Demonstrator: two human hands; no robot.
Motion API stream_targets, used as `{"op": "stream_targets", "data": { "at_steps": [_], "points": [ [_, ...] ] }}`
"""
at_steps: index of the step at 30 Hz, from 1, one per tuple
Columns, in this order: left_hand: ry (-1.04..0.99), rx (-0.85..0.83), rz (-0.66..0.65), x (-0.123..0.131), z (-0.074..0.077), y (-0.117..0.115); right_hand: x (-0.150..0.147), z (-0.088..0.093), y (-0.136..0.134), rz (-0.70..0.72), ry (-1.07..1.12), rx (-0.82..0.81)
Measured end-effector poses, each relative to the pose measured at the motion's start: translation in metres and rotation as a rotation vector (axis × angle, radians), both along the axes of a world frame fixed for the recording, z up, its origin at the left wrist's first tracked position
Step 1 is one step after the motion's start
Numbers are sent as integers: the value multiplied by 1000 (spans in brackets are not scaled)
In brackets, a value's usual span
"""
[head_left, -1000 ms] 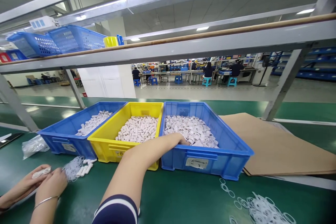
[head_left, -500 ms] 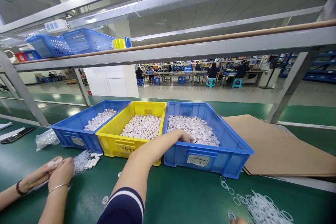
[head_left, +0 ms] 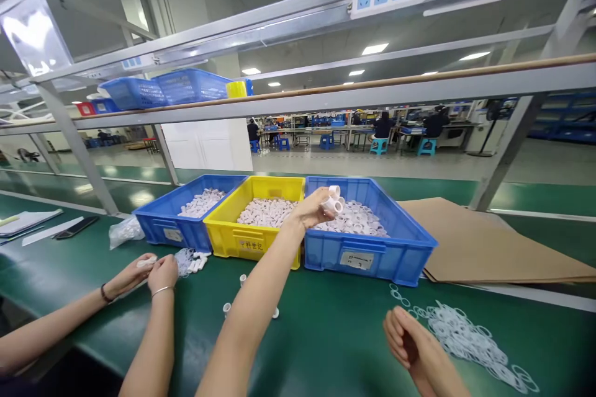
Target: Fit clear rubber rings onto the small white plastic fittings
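My left hand [head_left: 311,209] is raised above the near rim of the right blue bin [head_left: 367,257], closed on a few short white plastic tubes [head_left: 334,200]. That bin holds many more white ring-like pieces [head_left: 358,220]. My right hand [head_left: 404,338] hovers low over the green belt with its fingers curled together, beside a loose pile of thin white rings [head_left: 465,338]; what it holds, if anything, is hidden.
A yellow bin [head_left: 251,242] and a second blue bin [head_left: 165,232] of white parts stand left of the first. A co-worker's two hands [head_left: 149,270] handle small white parts at the left. Brown cardboard [head_left: 488,242] lies at the right; small white pieces [head_left: 242,279] dot the belt.
My left hand has lifted out of the right blue bin with white tubes in it. My right hand has come into view beside the ring pile. The view has tilted up and pulled back.
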State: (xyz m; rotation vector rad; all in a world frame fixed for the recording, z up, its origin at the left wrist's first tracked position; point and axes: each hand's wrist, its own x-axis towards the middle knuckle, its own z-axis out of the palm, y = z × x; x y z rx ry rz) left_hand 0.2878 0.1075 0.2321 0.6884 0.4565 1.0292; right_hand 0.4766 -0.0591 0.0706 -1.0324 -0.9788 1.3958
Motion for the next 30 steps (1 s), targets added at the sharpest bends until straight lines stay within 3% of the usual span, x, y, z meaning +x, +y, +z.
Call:
{"op": "stream_targets", "data": {
  "at_steps": [3, 8, 12, 16, 19, 22, 25, 30],
  "points": [
    [-71, -4, -7, -23, -29, -39, -16, 21, -10, 19, -165, 103],
    [-205, -49, 11, -53, -104, -125, -57, 41, -30, -25, -568, 400],
    [-116, -123, 191, -62, -151, -184, -96, 26, -44, 4, -879, 748],
    [-159, -212, 289, -71, -183, -217, -126, 2, -52, 129, -1048, 943],
    [-239, -303, 355, -81, -198, -226, -141, -3, -55, 232, -1018, 892],
    [-307, -344, 363, -91, -205, -228, -151, 2, -57, 324, -873, 718],
    [-329, -343, 371, -101, -209, -227, -158, 8, -58, 349, -723, 566],
    [-316, -374, 374, -117, -226, -234, -160, 4, -47, 359, -567, 484]
  ]
}}
